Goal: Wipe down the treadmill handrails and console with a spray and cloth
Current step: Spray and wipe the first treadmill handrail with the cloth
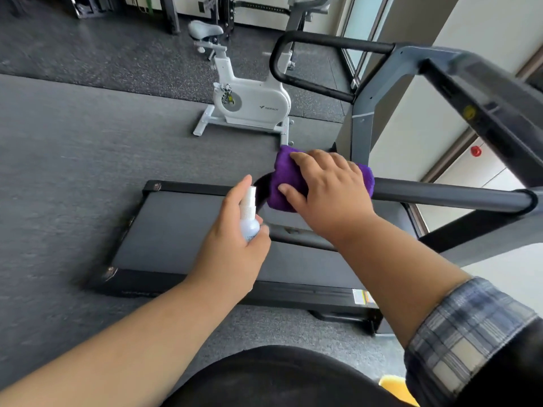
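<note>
Your right hand [326,189] lies on top of the purple cloth [283,177], fingers spread and bent over it, pressing it down onto the near handrail [446,195] of the treadmill [182,230]. The cloth is draped over the rail at its outer end, where the black bar curves downward; purple shows past your fingertips on the far side, below your thumb on the near side, and in a narrow strip beyond the heel of your hand toward the console [482,92]. So the cloth sits directly under your palm, between hand and rail, and the bare stretch of the bar runs on from there toward the right edge of the view.

Your left hand [235,245] grips the small spray bottle [249,218], fingers curled round its clear body and the index finger raised beside the white nozzle. The bottle stands roughly upright, just beside the cloth on its near-left side, above the walking belt and not touching the rail. Its nozzle points toward the cloth end of the rail.

The far handrail [329,42] loops out from the grey upright on the opposite side of the deck, untouched. The console is blurred at the upper right. Beyond the treadmill's far edge a white exercise bike [252,101] stands on the dark gym floor [73,136]. A plaid sleeve [470,327] is rolled back on your right forearm.
</note>
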`<action>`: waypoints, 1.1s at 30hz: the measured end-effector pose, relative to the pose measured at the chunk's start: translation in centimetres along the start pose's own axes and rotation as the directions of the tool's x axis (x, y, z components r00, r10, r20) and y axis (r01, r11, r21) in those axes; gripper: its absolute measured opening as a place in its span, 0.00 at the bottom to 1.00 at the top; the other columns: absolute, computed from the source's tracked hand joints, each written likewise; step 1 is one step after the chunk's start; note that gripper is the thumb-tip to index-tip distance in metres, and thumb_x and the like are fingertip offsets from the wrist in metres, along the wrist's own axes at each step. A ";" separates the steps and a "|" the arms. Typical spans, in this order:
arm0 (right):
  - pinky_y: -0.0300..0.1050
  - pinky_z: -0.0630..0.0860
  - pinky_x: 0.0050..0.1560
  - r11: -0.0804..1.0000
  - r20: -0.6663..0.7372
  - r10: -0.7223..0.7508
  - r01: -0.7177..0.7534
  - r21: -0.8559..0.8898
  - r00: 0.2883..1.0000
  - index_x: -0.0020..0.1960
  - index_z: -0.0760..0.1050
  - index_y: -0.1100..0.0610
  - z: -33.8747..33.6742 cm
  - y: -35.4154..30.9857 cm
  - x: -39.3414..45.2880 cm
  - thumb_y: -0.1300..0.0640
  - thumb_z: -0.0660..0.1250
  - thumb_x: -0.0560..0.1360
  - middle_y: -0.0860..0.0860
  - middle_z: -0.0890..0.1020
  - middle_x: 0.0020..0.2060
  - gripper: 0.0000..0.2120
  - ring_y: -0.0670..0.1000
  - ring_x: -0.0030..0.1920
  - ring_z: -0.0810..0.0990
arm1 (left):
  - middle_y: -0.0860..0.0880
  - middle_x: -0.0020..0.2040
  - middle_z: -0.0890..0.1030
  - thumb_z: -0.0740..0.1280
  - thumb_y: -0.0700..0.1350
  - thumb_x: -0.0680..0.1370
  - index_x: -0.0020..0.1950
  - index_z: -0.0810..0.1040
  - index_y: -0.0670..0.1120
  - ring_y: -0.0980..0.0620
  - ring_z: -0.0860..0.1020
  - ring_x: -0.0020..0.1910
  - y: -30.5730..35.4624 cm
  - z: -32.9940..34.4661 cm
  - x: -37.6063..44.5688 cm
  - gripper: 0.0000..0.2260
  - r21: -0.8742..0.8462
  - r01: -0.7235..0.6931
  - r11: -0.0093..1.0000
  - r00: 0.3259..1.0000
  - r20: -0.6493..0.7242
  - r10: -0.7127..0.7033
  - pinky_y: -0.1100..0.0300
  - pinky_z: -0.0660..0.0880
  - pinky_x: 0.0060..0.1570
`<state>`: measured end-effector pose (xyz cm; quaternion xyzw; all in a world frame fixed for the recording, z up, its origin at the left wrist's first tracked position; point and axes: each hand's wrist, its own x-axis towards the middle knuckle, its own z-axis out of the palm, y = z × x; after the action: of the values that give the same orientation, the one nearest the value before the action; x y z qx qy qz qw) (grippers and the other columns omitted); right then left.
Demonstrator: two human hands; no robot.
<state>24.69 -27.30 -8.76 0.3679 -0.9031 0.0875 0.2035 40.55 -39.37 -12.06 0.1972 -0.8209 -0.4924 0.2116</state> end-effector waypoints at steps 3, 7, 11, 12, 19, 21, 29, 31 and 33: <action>0.56 0.65 0.68 0.998 -0.016 0.054 -0.054 0.016 0.998 0.72 0.70 0.52 -0.4 1.9 -1.2 0.33 0.55 0.77 0.52 0.76 0.66 0.32 0.60 0.66 0.73 | 0.59 0.59 0.78 0.67 0.45 0.78 0.66 0.55 0.81 0.67 0.77 0.45 0.4 -0.3 -0.2 0.34 -0.019 -0.029 0.999 1.000 0.009 0.029 0.75 0.70 0.35; 0.61 0.60 0.71 0.996 0.048 0.090 -0.089 -0.025 0.995 0.73 0.67 0.50 -0.2 -0.2 -0.6 0.28 0.56 0.73 0.51 0.73 0.69 0.37 0.58 0.71 0.67 | 0.65 0.54 0.77 0.67 0.46 0.78 0.66 0.54 0.81 0.64 0.76 0.48 0.6 -0.6 -0.4 0.34 -0.006 -0.038 0.999 0.999 -0.010 0.038 0.70 0.69 0.38; 0.61 0.62 0.66 0.996 0.126 -0.032 0.043 -0.083 0.992 0.76 0.62 0.47 0.4 -3.1 1.2 0.29 0.63 0.71 0.51 0.72 0.69 0.39 0.59 0.68 0.68 | 0.58 0.63 0.77 0.67 0.45 0.78 0.65 0.53 0.82 0.64 0.75 0.50 0.9 0.1 -0.5 0.35 0.032 -0.057 0.998 0.998 -0.006 0.057 0.74 0.70 0.42; 0.60 0.63 0.65 0.995 0.130 -0.047 0.059 -0.084 0.990 0.77 0.61 0.46 0.5 -3.1 1.4 0.30 0.64 0.71 0.51 0.72 0.68 0.39 0.59 0.67 0.68 | 0.57 0.63 0.77 0.67 0.45 0.78 0.64 0.53 0.82 0.65 0.75 0.50 1.1 0.4 -0.4 0.36 0.039 -0.065 0.997 0.998 -0.004 0.065 0.76 0.69 0.43; 0.54 0.66 0.60 0.996 0.102 -0.071 0.076 -0.047 0.992 0.76 0.63 0.46 -0.2 0.8 0.2 0.38 0.68 0.72 0.50 0.73 0.67 0.35 0.57 0.63 0.72 | 0.55 0.62 0.77 0.67 0.43 0.78 0.66 0.55 0.80 0.67 0.75 0.51 3.2 3.1 0.1 0.35 0.030 -0.101 0.994 0.994 0.038 0.099 0.80 0.67 0.42; 0.55 0.67 0.60 0.998 0.092 -0.039 0.042 -0.038 0.995 0.75 0.65 0.47 -0.7 2.8 -0.6 0.39 0.69 0.71 0.50 0.74 0.65 0.35 0.58 0.62 0.73 | 0.56 0.61 0.77 0.67 0.43 0.78 0.65 0.54 0.81 0.66 0.76 0.50 3.9 4.1 -0.1 0.36 0.029 -0.107 0.994 0.992 0.065 0.105 0.79 0.68 0.42; 0.56 0.67 0.65 0.996 -0.007 0.073 -0.073 -0.045 0.997 0.71 0.71 0.49 -2.7 13.3 -5.0 0.39 0.73 0.67 0.50 0.77 0.63 0.35 0.59 0.63 0.74 | 0.63 0.54 0.76 0.67 0.43 0.78 0.64 0.54 0.82 0.65 0.76 0.48 6.7 8.4 -1.0 0.36 0.036 -0.138 0.990 0.985 0.112 0.133 0.71 0.71 0.42; 0.57 0.65 0.67 0.994 -0.020 0.096 -0.097 -0.039 0.995 0.71 0.71 0.49 -3.1 15.3 -5.9 0.39 0.72 0.68 0.50 0.76 0.64 0.35 0.58 0.64 0.73 | 0.61 0.58 0.76 0.67 0.43 0.79 0.65 0.53 0.82 0.68 0.77 0.44 7.6 9.9 -1.4 0.36 0.047 -0.153 0.987 0.981 0.127 0.146 0.75 0.71 0.39; 0.58 0.64 0.68 0.995 -0.018 0.097 -0.098 -0.020 0.995 0.71 0.71 0.50 -3.3 16.0 -6.2 0.40 0.71 0.68 0.51 0.76 0.64 0.34 0.59 0.65 0.72 | 0.58 0.61 0.75 0.66 0.43 0.79 0.64 0.53 0.83 0.69 0.76 0.41 8.5 11.4 -1.5 0.37 0.053 -0.154 0.987 0.980 0.134 0.146 0.76 0.71 0.37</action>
<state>18.52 -10.95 -8.60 0.3205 -0.9191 0.0908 0.2104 34.65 -26.56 -9.61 0.1089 -0.8605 -0.4609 0.1878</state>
